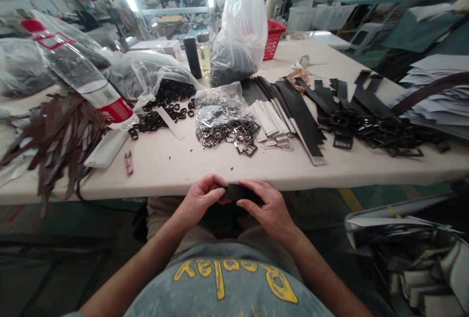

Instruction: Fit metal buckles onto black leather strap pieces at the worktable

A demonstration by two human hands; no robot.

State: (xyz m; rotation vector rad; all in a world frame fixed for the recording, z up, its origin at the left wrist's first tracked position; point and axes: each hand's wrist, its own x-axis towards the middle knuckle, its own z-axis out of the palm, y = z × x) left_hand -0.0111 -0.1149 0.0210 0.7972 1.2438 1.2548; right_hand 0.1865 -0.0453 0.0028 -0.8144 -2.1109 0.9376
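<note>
The black strap piece (237, 192) shows only between the left hand (201, 199) and the right hand (269, 209); its ends lie under the fingers, and whether a buckle sits on it cannot be told. At twelve o'clock the white plastic bag (242, 24) hides its dark contents. At nine o'clock the brown straps (54, 136) run off the frame's edge. At three o'clock the paper stacks (439, 97) are cut off. The far hall is blurred.

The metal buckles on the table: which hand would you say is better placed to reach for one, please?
Probably the right hand: the metal buckles lie slightly nearer it, though both hands grip the black strap.
</note>
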